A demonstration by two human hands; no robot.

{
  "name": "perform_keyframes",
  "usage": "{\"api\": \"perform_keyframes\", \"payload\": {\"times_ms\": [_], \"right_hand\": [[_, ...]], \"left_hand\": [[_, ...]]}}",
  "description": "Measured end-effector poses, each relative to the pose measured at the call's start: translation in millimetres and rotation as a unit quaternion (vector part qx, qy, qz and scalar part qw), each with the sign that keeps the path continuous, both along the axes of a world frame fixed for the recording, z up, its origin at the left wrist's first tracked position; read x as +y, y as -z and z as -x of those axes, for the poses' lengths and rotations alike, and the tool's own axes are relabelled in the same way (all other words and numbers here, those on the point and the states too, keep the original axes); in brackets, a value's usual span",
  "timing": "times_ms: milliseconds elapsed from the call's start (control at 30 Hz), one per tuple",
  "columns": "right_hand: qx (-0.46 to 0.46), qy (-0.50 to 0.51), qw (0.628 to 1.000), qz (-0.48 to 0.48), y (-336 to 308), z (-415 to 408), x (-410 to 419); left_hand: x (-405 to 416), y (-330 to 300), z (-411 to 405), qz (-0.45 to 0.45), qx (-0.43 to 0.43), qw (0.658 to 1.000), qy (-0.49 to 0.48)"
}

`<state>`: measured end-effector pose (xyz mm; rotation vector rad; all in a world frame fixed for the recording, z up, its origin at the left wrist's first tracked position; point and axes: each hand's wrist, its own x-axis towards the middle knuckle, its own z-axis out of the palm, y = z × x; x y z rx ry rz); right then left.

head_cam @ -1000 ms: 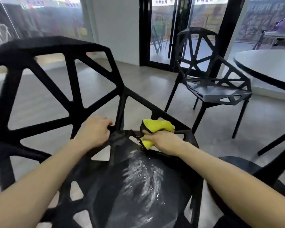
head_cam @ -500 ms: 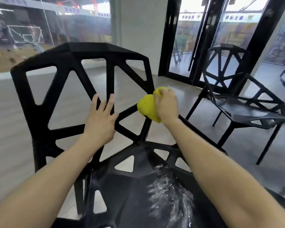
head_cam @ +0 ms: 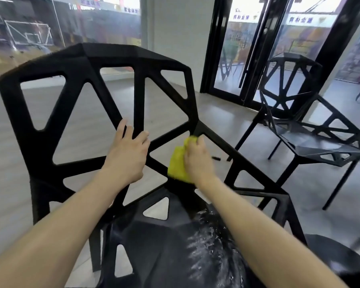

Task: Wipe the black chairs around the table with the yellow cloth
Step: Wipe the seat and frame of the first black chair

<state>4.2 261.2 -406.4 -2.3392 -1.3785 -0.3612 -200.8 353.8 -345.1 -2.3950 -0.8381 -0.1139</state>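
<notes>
A black chair (head_cam: 87,63) with a lattice backrest fills the near view, its seat streaked with wet marks. My right hand (head_cam: 197,161) grips the yellow cloth (head_cam: 178,165) and holds it against a diagonal strut at the backrest's lower right. My left hand (head_cam: 127,156) rests flat on the struts at the backrest's middle, fingers straight and spread.
A second black chair (head_cam: 312,140) stands on the grey floor to the right, in front of black-framed glass doors (head_cam: 247,59). A small dark object (head_cam: 216,158) lies on the floor between the chairs. A dark round surface (head_cam: 333,258) shows at the bottom right.
My right hand has brought the cloth down along the strut from the backrest's right corner. My left hand has stayed flat on the central struts. The view has tipped slightly.
</notes>
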Motion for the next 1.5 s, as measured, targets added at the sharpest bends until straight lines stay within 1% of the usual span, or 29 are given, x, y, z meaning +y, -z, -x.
{"api": "perform_keyframes", "payload": {"times_ms": [33,67,100,167,200,267,300,333,367,433,500,600,667,733,800,900,933,1000,1100,1133,1200,1267,1300,1367,1400,1467,1500], "right_hand": [[-0.021,-0.033,0.997,0.066,21.0,12.7,-12.3],[-0.030,-0.064,0.991,0.110,31.1,19.1,-21.6],[-0.011,-0.082,0.990,0.112,24.9,17.3,-25.9],[-0.003,-0.054,0.998,0.043,-12.5,-4.4,-14.5],[-0.014,-0.018,1.000,-0.013,-37.0,-18.5,-6.9],[0.004,0.041,0.991,-0.126,-69.1,-38.9,5.2],[-0.006,0.049,0.990,-0.132,-68.1,-38.0,7.4],[-0.026,0.042,0.993,-0.107,-52.5,-30.5,7.5],[-0.031,0.013,0.997,-0.065,-27.8,-14.5,1.4],[0.001,-0.039,0.999,0.028,28.8,22.9,-24.5],[-0.001,-0.049,0.995,0.089,56.0,40.6,-44.4],[0.021,-0.053,0.991,0.125,37.9,31.0,-40.1],[0.045,-0.079,0.975,0.204,17.1,21.7,-44.7],[0.033,-0.070,0.964,0.254,12.3,15.9,-55.4],[0.005,-0.084,0.969,0.233,17.0,29.9,-57.8],[0.047,-0.119,0.976,0.173,30.3,69.6,-39.0],[0.046,-0.110,0.978,0.171,34.2,75.3,-36.7],[0.016,-0.080,0.981,0.174,31.7,61.1,-51.4],[-0.042,-0.007,0.973,0.228,20.1,11.4,-90.8],[-0.060,0.001,0.970,0.237,20.2,-0.4,-95.4],[-0.063,-0.054,0.964,0.252,18.3,11.4,-79.4],[-0.020,-0.126,0.963,0.236,30.3,39.0,-45.4],[-0.008,-0.132,0.964,0.230,35.4,50.2,-31.7],[-0.001,-0.112,0.969,0.222,31.2,49.6,-25.0],[-0.007,-0.100,0.967,0.234,24.1,39.1,-35.4],[-0.038,-0.071,0.951,0.300,22.3,5.3,-61.9],[-0.054,-0.059,0.945,0.317,21.1,-5.6,-76.5]], "left_hand": [[0.0,0.8,-0.2,0.002,0.001,1.000,-0.003],[-0.7,1.9,-0.6,0.003,0.001,1.000,-0.003],[-1.2,2.8,-1.1,0.003,-0.001,1.000,-0.001],[-1.6,3.0,-0.3,0.001,-0.005,1.000,0.000],[-1.9,2.8,0.1,0.004,-0.005,1.000,0.001],[-1.2,2.6,0.1,0.015,-0.012,1.000,0.002],[-0.8,2.0,-0.7,0.018,-0.014,1.000,0.002],[-0.3,1.4,-1.7,0.018,-0.011,1.000,0.001],[0.8,1.0,-2.7,0.015,-0.009,1.000,0.002],[1.9,1.2,-2.2,0.013,-0.007,1.000,-0.001],[0.7,1.7,-0.6,0.016,-0.002,1.000,0.000],[-0.9,0.6,2.4,0.024,-0.004,1.000,0.005],[-1.8,-1.3,3.7,0.034,-0.010,0.999,0.010],[-3.7,-2.8,2.6,0.036,-0.008,0.999,0.009],[-3.5,-3.1,1.5,0.031,-0.004,1.000,0.003],[-3.2,-1.9,0.4,0.027,-0.005,1.000,0.004],[-2.6,-1.2,1.1,0.028,-0.006,1.000,0.003],[-1.7,-1.3,2.5,0.026,-0.004,1.000,0.004],[-1.7,-1.1,3.4,0.034,-0.005,0.999,0.004],[-1.4,-0.9,2.5,0.032,-0.007,0.999,0.004],[-1.9,0.0,0.3,0.024,-0.008,1.000,0.000],[-3.0,1.0,-1.1,0.021,-0.003,1.000,-0.002],[-2.6,2.1,-0.2,0.020,-0.007,1.000,-0.003],[1.4,2.8,2.0,0.019,-0.011,1.000,0.000],[2.5,3.0,2.8,0.022,-0.013,1.000,0.004],[3.8,3.7,2.9,0.028,-0.019,0.999,0.012],[3.8,4.0,2.7,0.028,-0.018,0.999,0.013]]}}
